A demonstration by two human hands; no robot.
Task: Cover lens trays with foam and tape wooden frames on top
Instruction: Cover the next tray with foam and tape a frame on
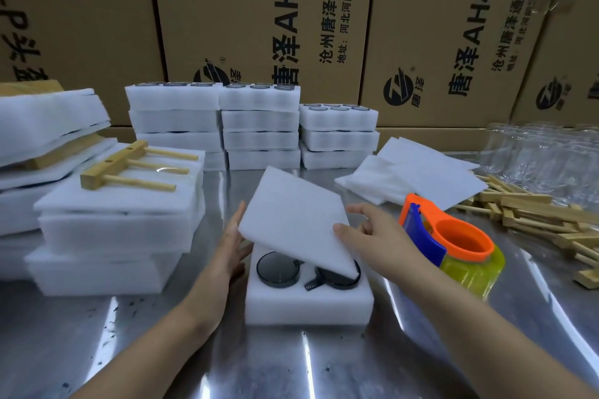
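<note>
Steel table [324, 366], cardboard boxes [252, 10] walling the back. At centre, lens tray [308, 304] under a tilted foam sheet [291, 220], pinched at its right edge by right hand [379, 246]; left hand [231, 246] flat, fingers straight, against tray's left side. Tape dispenser [460, 243] just right; wooden frames [534, 220] heaped beyond.

Right hand [372, 236] pinches foam sheet [291, 217] tilted over lens tray [308, 298].

back: printed cardboard cartons [259, 10] — stacked | surface: shiny steel table [291, 366] — glare
</note>
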